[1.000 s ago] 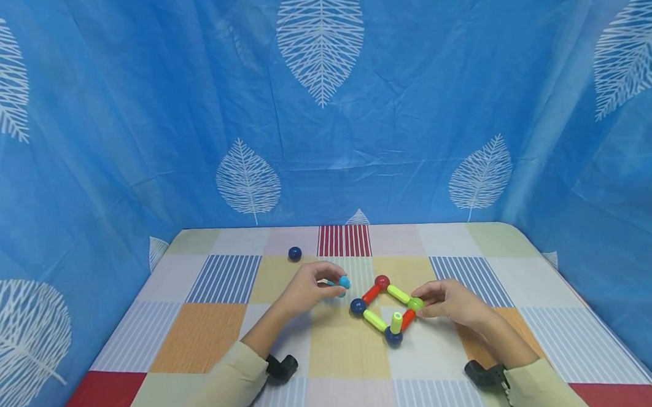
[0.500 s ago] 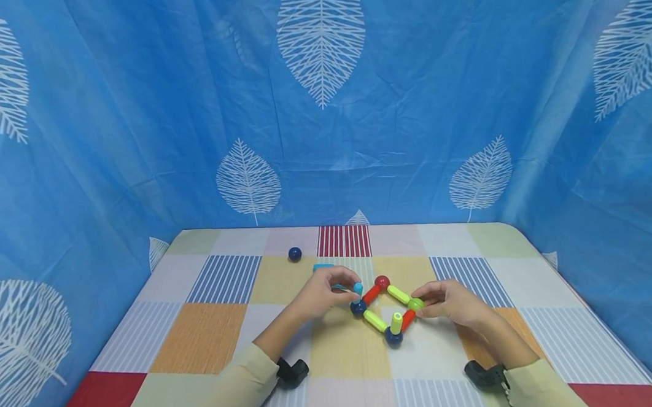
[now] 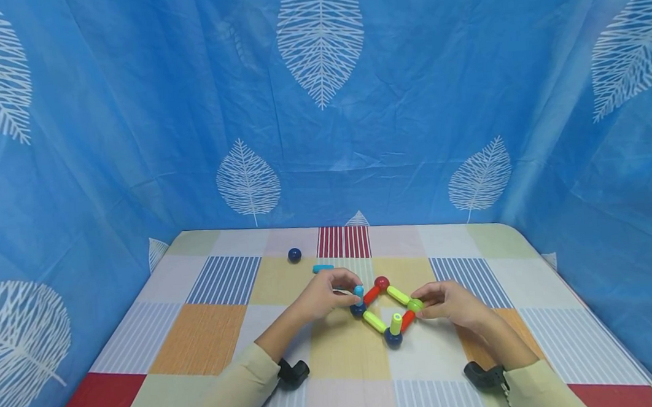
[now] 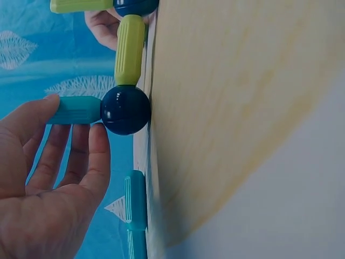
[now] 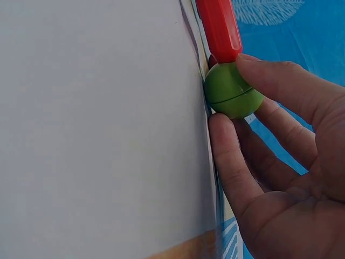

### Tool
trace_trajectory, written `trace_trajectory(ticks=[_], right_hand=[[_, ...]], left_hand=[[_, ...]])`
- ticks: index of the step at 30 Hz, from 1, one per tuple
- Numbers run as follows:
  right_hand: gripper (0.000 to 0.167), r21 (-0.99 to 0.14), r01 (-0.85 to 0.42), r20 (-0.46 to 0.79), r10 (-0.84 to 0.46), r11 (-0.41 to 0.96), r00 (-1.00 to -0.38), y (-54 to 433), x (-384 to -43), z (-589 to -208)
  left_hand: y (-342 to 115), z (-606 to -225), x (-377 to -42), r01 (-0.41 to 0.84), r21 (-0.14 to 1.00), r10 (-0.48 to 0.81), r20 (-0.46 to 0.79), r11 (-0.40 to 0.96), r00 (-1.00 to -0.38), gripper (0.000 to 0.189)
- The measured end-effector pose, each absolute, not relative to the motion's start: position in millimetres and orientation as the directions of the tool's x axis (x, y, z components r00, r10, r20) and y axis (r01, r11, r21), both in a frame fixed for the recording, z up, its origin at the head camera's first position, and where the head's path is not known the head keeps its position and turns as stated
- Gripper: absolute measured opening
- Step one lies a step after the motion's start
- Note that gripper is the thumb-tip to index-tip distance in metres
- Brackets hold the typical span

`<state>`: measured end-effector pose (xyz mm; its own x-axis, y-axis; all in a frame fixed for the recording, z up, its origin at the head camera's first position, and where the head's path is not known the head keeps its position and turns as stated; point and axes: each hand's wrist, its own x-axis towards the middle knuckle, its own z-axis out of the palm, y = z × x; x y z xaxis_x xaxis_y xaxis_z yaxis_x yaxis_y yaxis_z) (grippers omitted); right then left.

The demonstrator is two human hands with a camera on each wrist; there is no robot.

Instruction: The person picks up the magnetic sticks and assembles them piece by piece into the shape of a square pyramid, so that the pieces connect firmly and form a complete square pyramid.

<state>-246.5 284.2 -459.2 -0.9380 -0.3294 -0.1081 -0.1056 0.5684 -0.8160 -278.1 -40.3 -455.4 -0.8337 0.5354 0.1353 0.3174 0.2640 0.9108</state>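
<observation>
My left hand point(image 3: 326, 294) pinches a light-blue rod point(image 4: 78, 110) that stands upright on a dark blue ball point(image 4: 126, 110). That ball is one corner of a four-sided frame on the table. Yellow-green rods point(image 3: 374, 321) and red rods point(image 3: 372, 296) form its sides. A red ball point(image 3: 382, 283) sits at the far corner. At the near corner, another dark blue ball point(image 3: 393, 338) carries an upright yellow-green rod point(image 3: 395, 323). Around the green ball point(image 5: 232, 90) at the right corner, my right hand point(image 3: 452, 302) has its thumb and fingers, next to a red rod point(image 5: 221, 29).
Behind my left hand lies a light-blue rod point(image 3: 322, 268); the left wrist view shows two light-blue rods point(image 4: 136, 199) end to end. A loose dark blue ball point(image 3: 294, 255) rests farther back. A patchwork cloth point(image 3: 351, 362) covers the table, with a blue leaf-print curtain point(image 3: 389, 132) around it.
My left hand has moved right with the light-blue rod and stood it on the left dark blue ball. Another light-blue rod behind the hand has come into view. My right hand stays at the green ball.
</observation>
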Motion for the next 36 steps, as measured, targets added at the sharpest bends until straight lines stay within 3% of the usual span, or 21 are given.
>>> trace_trajectory(ticks=[16, 21, 25, 31, 36], right_hand=[[0.040, -0.815, -0.113, -0.099, -0.328, 0.568, -0.939, 285.5, -245.7, -459.1], [0.040, -0.812, -0.110, -0.103, -0.327, 0.573, -0.940, 285.0, -245.7, -458.9], [0.038, -0.802, -0.137, -0.079, -0.330, 0.582, -0.941, 283.7, -244.8, -457.1], [0.032, -0.781, -0.176, -0.024, -0.309, 0.600, -0.951, 281.0, -247.5, -456.1], [0.019, -0.774, -0.182, 0.022, -0.262, 0.607, -0.965, 275.8, -250.3, -458.3]], left_hand=[[-37.2, -450.1, -274.2, 0.296, 0.906, 0.545, 0.091, 0.303, -0.834, 0.021], [-38.2, -450.7, -273.5, 0.296, 0.873, 0.545, 0.042, 0.388, -0.838, 0.031], [-40.0, -453.2, -271.1, 0.320, 0.829, 0.580, -0.007, 0.458, -0.815, 0.034], [-38.5, -452.5, -263.7, 0.310, 0.852, 0.660, -0.054, 0.421, -0.749, 0.030], [-32.1, -452.5, -265.2, 0.298, 0.831, 0.586, -0.041, 0.470, -0.809, 0.022]])
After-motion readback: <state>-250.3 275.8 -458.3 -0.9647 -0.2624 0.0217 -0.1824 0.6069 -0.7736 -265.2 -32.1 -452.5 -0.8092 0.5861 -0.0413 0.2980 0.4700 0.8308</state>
